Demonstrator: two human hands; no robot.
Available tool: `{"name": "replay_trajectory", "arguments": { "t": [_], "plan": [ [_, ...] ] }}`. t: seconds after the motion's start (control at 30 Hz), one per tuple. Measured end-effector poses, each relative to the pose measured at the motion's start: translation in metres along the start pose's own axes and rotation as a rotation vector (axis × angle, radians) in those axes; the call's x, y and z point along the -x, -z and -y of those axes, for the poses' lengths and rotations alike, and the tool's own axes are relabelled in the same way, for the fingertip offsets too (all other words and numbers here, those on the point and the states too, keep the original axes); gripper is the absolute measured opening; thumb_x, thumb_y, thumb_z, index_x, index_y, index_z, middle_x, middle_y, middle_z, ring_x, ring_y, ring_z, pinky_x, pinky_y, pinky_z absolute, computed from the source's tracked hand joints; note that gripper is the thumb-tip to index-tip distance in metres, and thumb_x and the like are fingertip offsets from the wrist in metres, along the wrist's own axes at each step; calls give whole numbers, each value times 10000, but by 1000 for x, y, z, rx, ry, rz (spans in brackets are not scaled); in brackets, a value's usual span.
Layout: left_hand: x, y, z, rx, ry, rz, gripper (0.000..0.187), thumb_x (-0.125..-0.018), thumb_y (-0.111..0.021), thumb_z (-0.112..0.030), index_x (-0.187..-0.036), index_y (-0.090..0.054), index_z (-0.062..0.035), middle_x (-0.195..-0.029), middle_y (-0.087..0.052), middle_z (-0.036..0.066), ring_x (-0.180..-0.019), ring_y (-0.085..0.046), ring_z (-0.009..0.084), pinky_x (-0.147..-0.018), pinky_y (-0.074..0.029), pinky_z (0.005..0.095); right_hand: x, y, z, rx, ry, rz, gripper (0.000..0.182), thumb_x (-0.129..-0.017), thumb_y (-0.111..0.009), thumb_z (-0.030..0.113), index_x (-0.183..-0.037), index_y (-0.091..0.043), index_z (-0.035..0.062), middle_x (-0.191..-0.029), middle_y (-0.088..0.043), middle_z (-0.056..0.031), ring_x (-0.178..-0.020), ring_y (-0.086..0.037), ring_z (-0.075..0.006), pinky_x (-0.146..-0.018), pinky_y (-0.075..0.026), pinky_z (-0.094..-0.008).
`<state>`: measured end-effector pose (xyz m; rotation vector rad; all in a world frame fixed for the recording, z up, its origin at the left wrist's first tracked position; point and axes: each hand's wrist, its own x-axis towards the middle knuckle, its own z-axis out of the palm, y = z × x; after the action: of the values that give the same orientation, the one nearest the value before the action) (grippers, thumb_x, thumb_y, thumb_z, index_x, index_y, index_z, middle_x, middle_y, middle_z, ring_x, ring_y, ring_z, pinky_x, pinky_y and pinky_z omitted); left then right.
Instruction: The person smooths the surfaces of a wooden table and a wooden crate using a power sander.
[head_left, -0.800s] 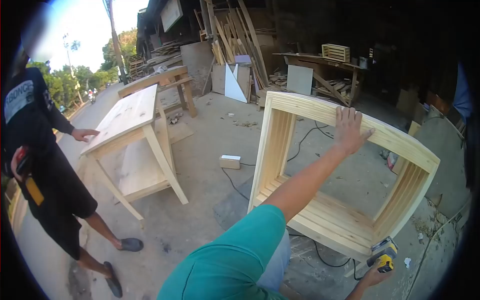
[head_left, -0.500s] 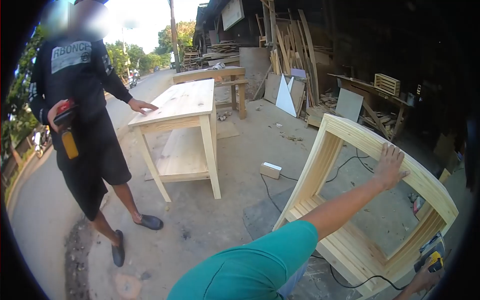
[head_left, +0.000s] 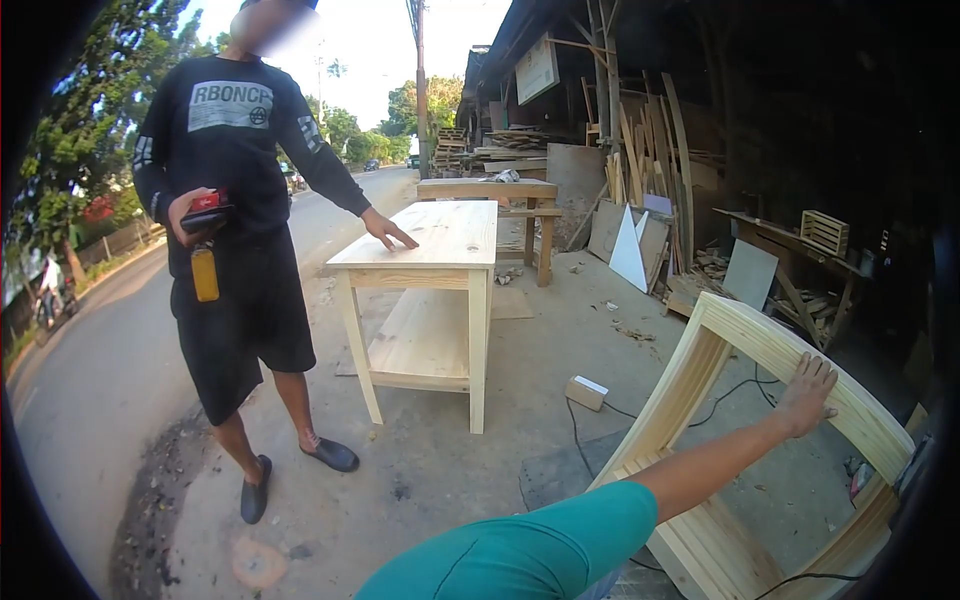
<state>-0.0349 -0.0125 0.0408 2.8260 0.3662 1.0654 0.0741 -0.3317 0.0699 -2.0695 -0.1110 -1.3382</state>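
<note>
My left hand [head_left: 806, 395] lies on the top rail of a pale wooden frame [head_left: 748, 326], its fingers stretched out across the wood and the thumb apart. Slatted sides and lower boards belong to the same frame, which stands on the concrete at the lower right. My right hand is out of sight beyond the right edge. A dark cord [head_left: 815, 577] runs across the frame's lower part.
A co-worker stands at the left, holding a red and black object [head_left: 207, 212] with a yellow part below; their other hand [head_left: 388, 229] rests on a pale wooden table [head_left: 430, 240]. A small box [head_left: 587, 392] sits on the ground. Boards [head_left: 650, 150] lean behind.
The view has swung left and up. My right hand, earlier on a yellow and black power tool at the lower right, has left the picture. My left hand stays on the rail.
</note>
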Motion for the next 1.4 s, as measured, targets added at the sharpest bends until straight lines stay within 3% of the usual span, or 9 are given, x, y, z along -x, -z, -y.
{"name": "replay_trajectory", "arguments": {
  "t": [0.2, 0.4, 0.5, 0.67, 0.77, 0.8, 0.9, 1.27, 1.4],
  "plan": [
    [-5, -11, 7, 12, -11, -23, 767, -923, -649, -474, -1440, -434, 49, -1406, -458, 221, -1411, -326, 383, -1257, -111, 525, -29, -21, -34, 53, -75, 36, 858, -774, -818, 454, -1442, -450, 61, -1271, -561, -260, -1075, -605, -475, -879, -504, -583],
    [-6, -5, 2, 21, -1, -11, 805, -904, -665, -498, -1433, -429, 61, -1411, -456, 228, -1411, -321, 384, -1257, -109, 526, -36, -27, -75, -47, 97, -25, 856, -777, -815, 448, -1445, -457, 50, -1227, -608, -294, -1093, -604, -476, -897, -501, -559],
    [-10, -11, 8, -6, -8, -44, 812, -903, -663, -510, -1426, -429, 66, -1400, -458, 227, -1403, -327, 381, -1252, -114, 530, -30, -33, -86, -59, -89, 31, 846, -770, -824, 443, -1426, -480, 33, -1210, -620, -304, -1087, -615, -459, -910, -508, -524],
    [-21, -25, 13, -87, -30, -66, 853, -909, -589, -624, -1406, -442, 53, -1344, -480, 214, -1380, -343, 383, -1231, -148, 538, -17, -87, -196, -383, -224, 221, 851, -785, -801, 495, -1436, -494, 40, -1143, -643, -186, -967, -635, -292, -774, -499, -384],
    [-31, -43, 18, -235, -99, -228, 796, -884, -569, -700, -1231, -538, 16, -1218, -537, 193, -1205, -466, 375, -1117, -277, 540, 37, -70, -229, -599, -427, 260, 858, -797, -783, 536, -1447, -502, 52, -1084, -660, -103, -873, -647, -174, -670, -493, -287],
    [-37, -43, 12, -238, -93, -211, 816, -879, -550, -733, -1207, -551, 14, -1197, -551, 192, -1187, -470, 379, -1108, -273, 537, 42, -33, -209, -549, -597, 529, 939, -763, -803, 550, -1477, -454, 51, -1048, -640, -103, -824, -633, -161, -572, -482, -276],
    [-47, -56, 14, -248, -100, -229, 945, -841, -519, -810, -1250, -557, 41, -1219, -552, 212, -1212, -456, 396, -1132, -229, 551, 111, -34, -255, -528, -830, 596, 906, -720, -856, 483, -1416, -490, 32, -1045, -657, -104, -796, -643, -160, -511, -476, -278],
    [-66, -84, 20, -370, -73, -239, 1018, -811, -511, -862, -1233, -560, 63, -1187, -544, 220, -1173, -452, 389, -1107, -233, 538, 429, 25, -346, -397, -1433, 392, 915, -686, -902, 297, -1443, -450, 53, -1206, -625, -141, -939, -667, -256, -577, -542, -367],
    [-65, -81, 21, -298, -98, -252, 993, -808, -546, -840, -1213, -557, 66, -1160, -535, 222, -1202, -448, 405, -1152, -193, 598, 442, 19, -320, -289, -1342, 209, 880, -699, -899, 280, -1433, -459, 78, -1247, -602, -148, -1000, -659, -280, -591, -548, -367]
  ]
}}
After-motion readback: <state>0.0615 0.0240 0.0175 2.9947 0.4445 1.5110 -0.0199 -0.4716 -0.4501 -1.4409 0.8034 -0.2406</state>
